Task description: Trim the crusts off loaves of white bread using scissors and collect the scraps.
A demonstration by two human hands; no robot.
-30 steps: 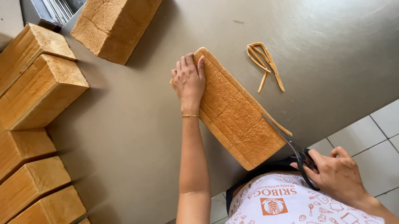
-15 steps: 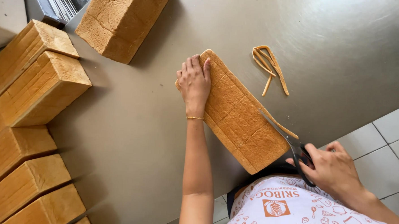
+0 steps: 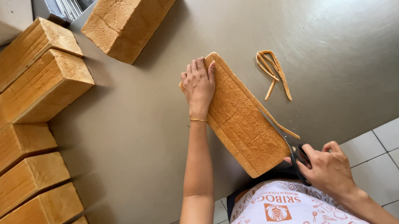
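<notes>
The wide grey metal desk carries everything here. Along its left side stands a row of big square golden-brown bread loaves, close against one another, and one more big loaf lies apart at the top. In front of me, near the desk edge, lies the long flat brown bread slab, placed diagonally.

My left hand rests flat on the far end of this slab, the fingers stretched out and together, pressing it down and not gripping anything. My right hand is at the near right corner, with the fingers closed through the handles of the black-handled scissors. The blades lie along the right edge of the slab, where a thin crust strip is coming away.

I judge that the bread is light and soft, and it crumbles easily, so it is better to hold it with a flat palm than to pinch it.

Well apart, to the upper right, lies a small pile of thin cut crust strips.
</notes>
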